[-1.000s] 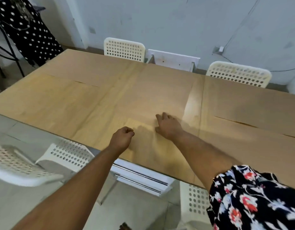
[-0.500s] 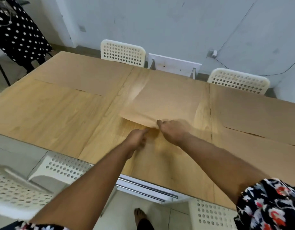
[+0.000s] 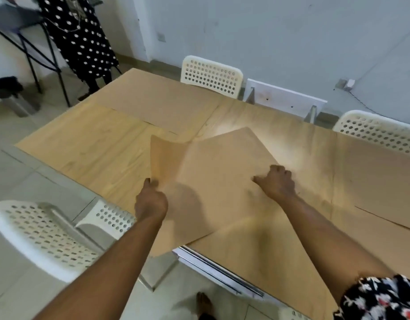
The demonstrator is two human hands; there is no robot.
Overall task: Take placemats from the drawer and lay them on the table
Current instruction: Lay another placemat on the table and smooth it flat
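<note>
Item: placemat [image 3: 222, 181], thin tan sheet, lying skewed on the near middle of the wooden counter [image 3: 84, 146]. Its near corner overhangs the counter's front edge; its left edge is lifted and curls upward, the rest lies flat.

Left hand [image 3: 150, 202]: at the mat's raised left edge, fingers curled, thumb on top, pinching that edge. Fingertips hidden behind the sheet.

Right hand [image 3: 276, 181]: on top of the mat near its right edge, knuckles bent, thumb stretched leftward. Whether it presses or grips the sheet cannot be told; the fingertips are hidden under the knuckles.

Other placemats: one at the far left [image 3: 157, 98], one at the right [image 3: 372, 172], both flat on the counter; colour close to the wood, so edges are hard to trace. The right one is cut off by the frame.

Below the counter's front edge: metal rails [image 3: 217, 271], partly hidden by the arms.

Surroundings: white perforated chairs, near left [image 3: 42, 236] and far side [image 3: 211, 75]; floral sleeve [image 3: 381, 299], cut off at the lower right corner; polka-dot garment [image 3: 79, 35], upper left.
</note>
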